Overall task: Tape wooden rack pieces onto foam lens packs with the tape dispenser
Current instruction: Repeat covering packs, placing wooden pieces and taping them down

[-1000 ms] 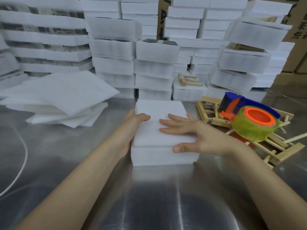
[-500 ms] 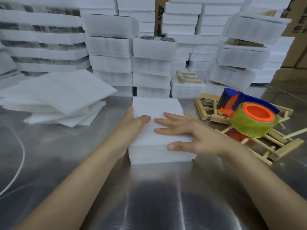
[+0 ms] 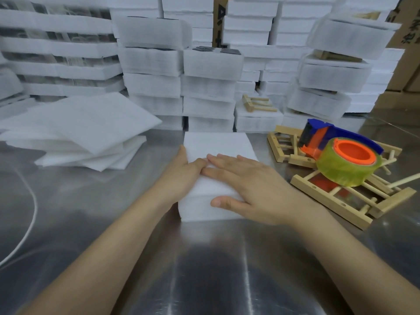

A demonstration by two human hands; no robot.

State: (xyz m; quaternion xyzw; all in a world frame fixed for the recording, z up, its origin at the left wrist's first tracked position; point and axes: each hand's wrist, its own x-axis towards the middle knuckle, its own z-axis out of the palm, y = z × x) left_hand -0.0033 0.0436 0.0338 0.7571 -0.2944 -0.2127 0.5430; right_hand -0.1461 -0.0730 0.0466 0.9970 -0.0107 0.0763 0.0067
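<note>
A white foam lens pack (image 3: 218, 144) lies on the steel table in front of me. My left hand (image 3: 184, 173) presses against its left side, fingers straight along the edge and thumb lying over the top. My right hand (image 3: 247, 185) rests flat on the pack's top, its fingertips touching the left thumb and its thumb against the front face. The tape dispenser (image 3: 341, 155), blue and orange with a yellowish tape roll, sits on wooden rack pieces (image 3: 354, 201) to the right of the pack, apart from both hands.
Tall stacks of wrapped foam packs (image 3: 154, 83) line the back of the table. Loose foam sheets (image 3: 86, 126) are piled at the left. Another wooden rack piece (image 3: 256, 103) lies on a low pack behind. A white cable (image 3: 31, 214) curves along the left. Cardboard boxes (image 3: 406, 64) stand at the far right.
My right hand has slid left across the pack's top until its fingertips meet the left thumb. The left hand has stayed on the pack's side.
</note>
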